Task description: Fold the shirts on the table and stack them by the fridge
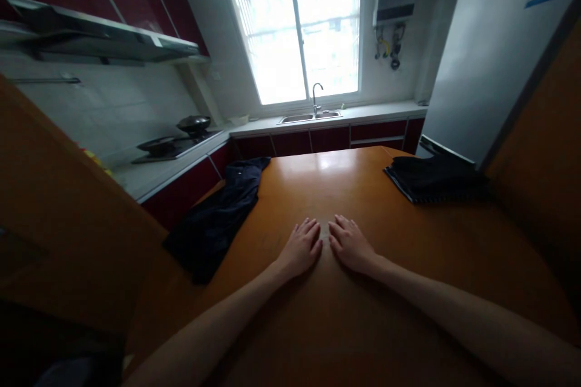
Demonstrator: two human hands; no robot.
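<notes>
My left hand (pixel 303 247) lies flat on the brown wooden table (pixel 331 184), palm down, holding nothing. Close beside it, with a small gap between the two, my right hand (pixel 350 243) rests palm down in the same way. To the left, a dark navy garment (pixel 222 217), perhaps trousers, is stretched lengthwise along the table's edge. A folded black cloth stack (pixel 436 176) sits at the far right of the table. Neither hand touches the cloth.
Beyond the table, a white counter (pixel 376 111) carries a sink with a faucet (pixel 315 100) under a bright window. Pans (pixel 194 124) stand on the stove at left. A refrigerator (pixel 481 54) rises at right, and a range hood (pixel 104 42) hangs upper left.
</notes>
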